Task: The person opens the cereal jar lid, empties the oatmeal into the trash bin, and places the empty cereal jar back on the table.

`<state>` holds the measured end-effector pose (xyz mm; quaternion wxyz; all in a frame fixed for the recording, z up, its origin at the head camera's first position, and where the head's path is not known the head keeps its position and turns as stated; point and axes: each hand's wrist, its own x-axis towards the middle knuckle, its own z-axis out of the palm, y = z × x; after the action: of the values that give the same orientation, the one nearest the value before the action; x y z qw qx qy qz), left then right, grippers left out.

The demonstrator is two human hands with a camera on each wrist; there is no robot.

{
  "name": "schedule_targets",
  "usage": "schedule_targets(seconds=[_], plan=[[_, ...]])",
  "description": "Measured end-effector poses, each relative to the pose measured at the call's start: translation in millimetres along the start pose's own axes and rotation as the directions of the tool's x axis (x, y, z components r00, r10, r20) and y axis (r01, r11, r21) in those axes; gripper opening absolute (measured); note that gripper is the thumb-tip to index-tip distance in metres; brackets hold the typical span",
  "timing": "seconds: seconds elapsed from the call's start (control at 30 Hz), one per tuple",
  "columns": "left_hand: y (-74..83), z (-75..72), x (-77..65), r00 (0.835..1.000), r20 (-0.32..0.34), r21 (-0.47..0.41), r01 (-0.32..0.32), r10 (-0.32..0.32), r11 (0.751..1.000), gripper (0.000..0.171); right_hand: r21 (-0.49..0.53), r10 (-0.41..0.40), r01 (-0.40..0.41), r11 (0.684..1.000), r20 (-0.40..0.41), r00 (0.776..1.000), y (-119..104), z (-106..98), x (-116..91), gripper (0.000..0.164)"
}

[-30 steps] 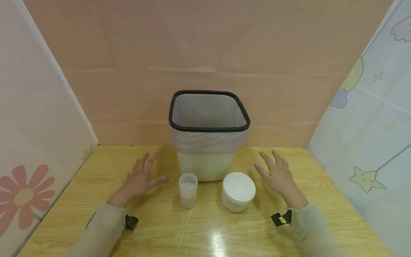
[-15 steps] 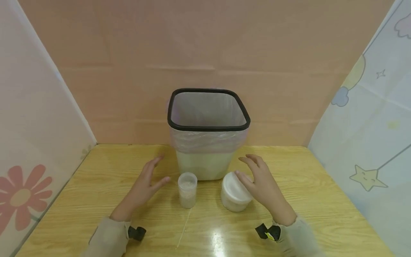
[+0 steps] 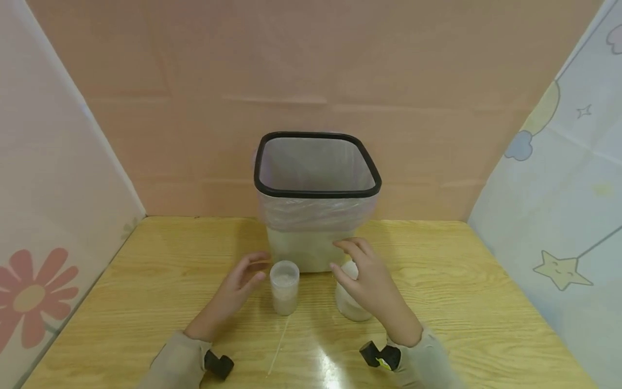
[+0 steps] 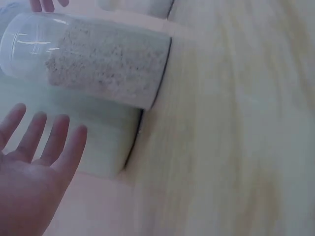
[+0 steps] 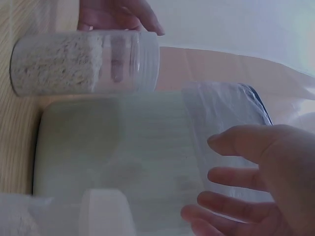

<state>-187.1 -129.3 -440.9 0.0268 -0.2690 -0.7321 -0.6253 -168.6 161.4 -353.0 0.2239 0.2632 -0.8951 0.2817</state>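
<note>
A clear plastic jar [image 3: 284,296], upright and partly filled with pale beige flakes or grains, stands on the table at centre left. My left hand [image 3: 239,287] is just left of it, fingers relaxed and parted. In the left wrist view the fingers [image 4: 51,142] of that hand spread beside the jar, with nothing held. A round tub [image 3: 347,302] with a white lid [image 5: 106,214] sits at centre right. Over and beside it my right hand [image 3: 374,286] hovers, fingers loosely bent and apart, hiding part of the lid in the head view.
Behind both containers stands a pale waste bin [image 3: 311,251] with a black rim [image 3: 318,193] and a plastic bag liner. A thin pale streak [image 3: 278,351] marks the wooden table [image 3: 486,324]. Fabric walls [image 3: 316,65] enclose the back and sides.
Both hands have moved inward from the sides. The left has come close to the jar, while the right has moved left over the tub. The jar, tub and bin have stayed put.
</note>
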Motion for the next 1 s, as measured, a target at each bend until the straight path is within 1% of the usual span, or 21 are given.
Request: schedule_targets(seconds=[0.07,0.2,0.27,0.4,0.5,0.6,0.73,0.77,0.87,0.93,1.0], plan=[[0.0,2.7,-1.7,0.999,0.03,-0.055,0.023,-0.021,0.998,0.038,0.005,-0.01,0.01,1.0,-0.003,1.0,-4,2,2,0.039],[-2.6,6.9,-3.6,0.995,0.069,-0.103,0.077,-0.07,0.992,0.04,0.038,-0.036,0.036,0.999,-0.005,0.999,-10,6,6,0.039],[-4.9,9.3,-4.4,0.992,0.081,-0.122,0.11,-0.101,0.986,0.042,0.074,-0.038,0.037,0.997,0.007,0.999,-13,9,8,0.039],[-10.4,13.6,-6.4,0.987,0.101,-0.152,0.14,-0.126,0.978,0.048,0.171,-0.013,0.004,0.985,0.055,0.998,-19,16,11,0.038],[-15.4,15.6,-9.0,0.984,0.106,-0.158,0.16,-0.144,0.974,0.052,0.267,0.022,-0.054,0.962,0.12,0.993,-23,22,11,0.038],[-20.1,17.4,-12.1,0.983,0.104,-0.158,0.168,-0.153,0.973,0.055,0.322,0.05,-0.109,0.94,0.187,0.981,-26,30,10,0.04],[-25.3,20.6,-14.2,0.986,0.109,-0.151,0.143,-0.127,0.978,0.056,0.37,0.072,-0.168,0.914,0.261,0.963,-28,38,7,0.042],[-26.1,21.5,-14.2,0.986,0.11,-0.149,0.14,-0.124,0.979,0.056,0.393,0.076,-0.186,0.901,0.279,0.957,-28,39,7,0.042],[-27.4,24.3,-13.2,0.986,0.121,-0.148,0.135,-0.117,0.98,0.055,0.445,0.09,-0.233,0.865,0.318,0.944,-27,43,6,0.044],[-27.6,26.0,-12.4,0.985,0.128,-0.145,0.133,-0.115,0.98,0.054,0.462,0.095,-0.249,0.851,0.33,0.939,-27,45,5,0.045],[-27.2,27.3,-11.6,0.984,0.137,-0.141,0.134,-0.115,0.981,0.053,0.467,0.1,-0.258,0.846,0.336,0.937,-26,47,3,0.045]])
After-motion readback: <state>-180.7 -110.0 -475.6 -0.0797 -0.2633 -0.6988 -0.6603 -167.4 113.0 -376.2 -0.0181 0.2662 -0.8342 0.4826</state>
